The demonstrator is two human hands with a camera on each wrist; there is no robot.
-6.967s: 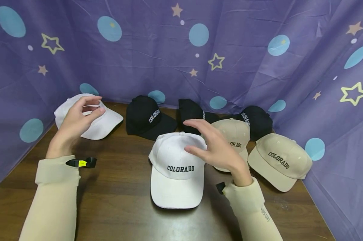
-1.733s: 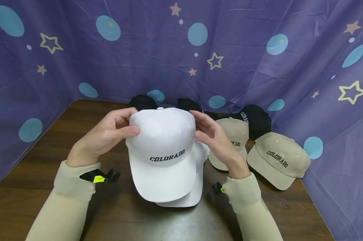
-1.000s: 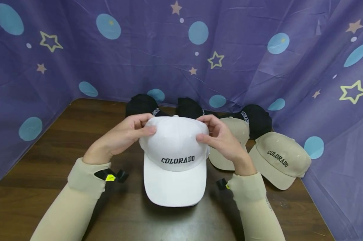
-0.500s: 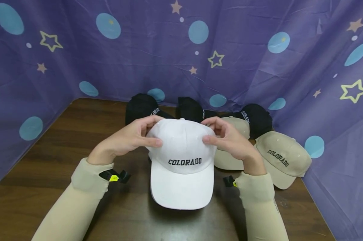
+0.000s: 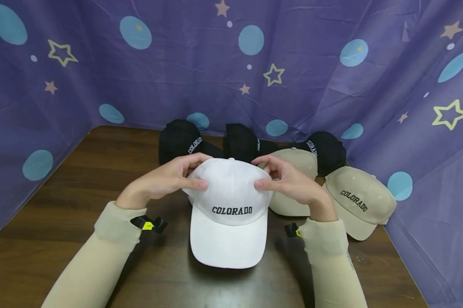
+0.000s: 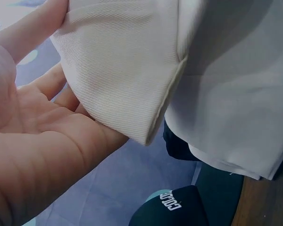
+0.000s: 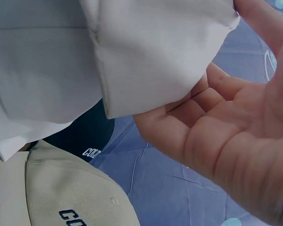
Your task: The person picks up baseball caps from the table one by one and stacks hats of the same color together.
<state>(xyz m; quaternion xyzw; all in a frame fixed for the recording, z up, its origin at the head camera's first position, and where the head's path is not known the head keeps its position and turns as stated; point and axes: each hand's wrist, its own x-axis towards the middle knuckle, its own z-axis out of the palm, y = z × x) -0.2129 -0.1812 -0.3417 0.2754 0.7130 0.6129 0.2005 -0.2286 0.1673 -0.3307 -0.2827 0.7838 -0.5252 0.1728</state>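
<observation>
Both hands hold a white baseball cap (image 5: 231, 205) over the middle of the table, its brim towards me and COLORADO across the front. My left hand (image 5: 166, 179) pinches one side of the crown, thumb in front and fingers behind. On the other side my right hand (image 5: 296, 182) grips it the same way. Under it is a second white cap, almost wholly covered in the head view. Pale cloth (image 6: 240, 94) beyond the held edge in the left wrist view looks like that lower cap.
Black caps stand along the back: one at left (image 5: 175, 139), one in the middle (image 5: 239, 143), one at right (image 5: 327, 154). Two beige caps, a nearer one (image 5: 360, 196) and a partly hidden one (image 5: 296, 162), sit at right. A purple curtain (image 5: 200, 60) encloses the wooden table (image 5: 54, 239).
The white cap from the back left was picked up and carried right, over the other white cap in the middle. In the last half second it has shifted slightly left and down.
</observation>
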